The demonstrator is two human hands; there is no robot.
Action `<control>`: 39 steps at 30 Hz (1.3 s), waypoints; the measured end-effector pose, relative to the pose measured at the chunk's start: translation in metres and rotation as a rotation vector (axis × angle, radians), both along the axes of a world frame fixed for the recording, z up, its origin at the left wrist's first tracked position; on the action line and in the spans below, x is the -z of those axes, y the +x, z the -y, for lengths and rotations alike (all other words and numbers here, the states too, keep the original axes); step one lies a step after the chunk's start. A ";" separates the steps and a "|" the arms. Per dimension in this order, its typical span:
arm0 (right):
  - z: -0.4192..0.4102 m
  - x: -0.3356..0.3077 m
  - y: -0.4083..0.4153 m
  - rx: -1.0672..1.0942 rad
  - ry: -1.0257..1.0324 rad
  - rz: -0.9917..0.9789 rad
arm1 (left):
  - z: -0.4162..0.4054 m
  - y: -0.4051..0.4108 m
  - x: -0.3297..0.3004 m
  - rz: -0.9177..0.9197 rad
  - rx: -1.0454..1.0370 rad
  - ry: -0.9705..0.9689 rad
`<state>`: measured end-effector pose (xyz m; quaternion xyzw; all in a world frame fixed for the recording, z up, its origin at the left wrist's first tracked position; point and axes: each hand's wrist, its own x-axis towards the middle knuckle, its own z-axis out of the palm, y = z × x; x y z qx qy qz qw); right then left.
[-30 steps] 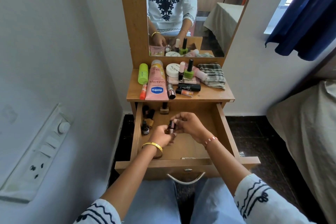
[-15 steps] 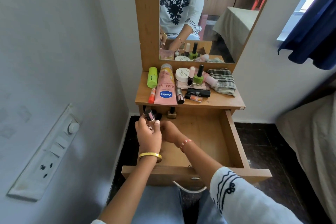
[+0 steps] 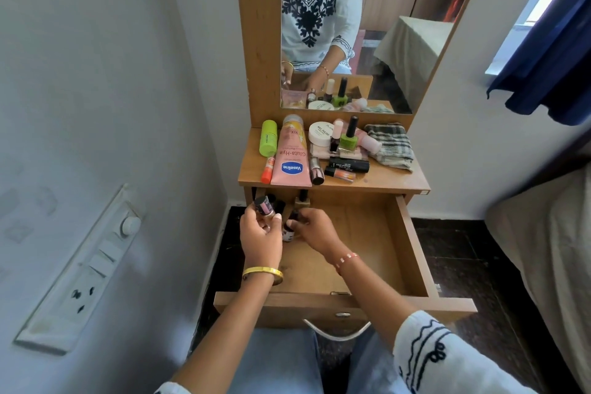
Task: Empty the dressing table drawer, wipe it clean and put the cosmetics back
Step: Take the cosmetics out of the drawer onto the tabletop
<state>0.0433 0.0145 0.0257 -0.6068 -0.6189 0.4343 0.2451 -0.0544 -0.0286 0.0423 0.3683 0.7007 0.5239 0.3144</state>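
Drawer [image 3: 412, 253] standing open, few bottles left at back-left corner. Left hand [image 3: 260, 238] now lifting pink bottle [image 3: 264, 205], fingers curled round it — right hand [image 3: 315, 230] crossing over, pinching dark bottle [image 3: 289, 227]. Emptying nearing end; bench [image 3: 383, 179] crowded.

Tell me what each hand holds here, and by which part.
The left hand pinches a small pink-labelled bottle by its lower body. The right hand grips a small dark dropper bottle around its upper part.
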 end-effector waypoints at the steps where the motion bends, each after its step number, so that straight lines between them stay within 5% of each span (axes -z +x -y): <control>1: 0.000 -0.005 0.004 0.011 0.019 -0.005 | 0.000 0.000 -0.001 0.009 -0.001 0.007; 15: -0.047 -0.107 -0.032 0.049 0.285 0.003 | -0.056 -0.051 -0.046 -0.063 -0.014 0.087; 27: -0.097 -0.091 -0.068 -0.055 0.275 0.271 | -0.088 -0.061 -0.038 -0.160 0.127 0.017; 39: -0.103 -0.090 -0.065 -0.048 0.240 0.204 | -0.089 -0.062 -0.034 -0.094 0.214 -0.004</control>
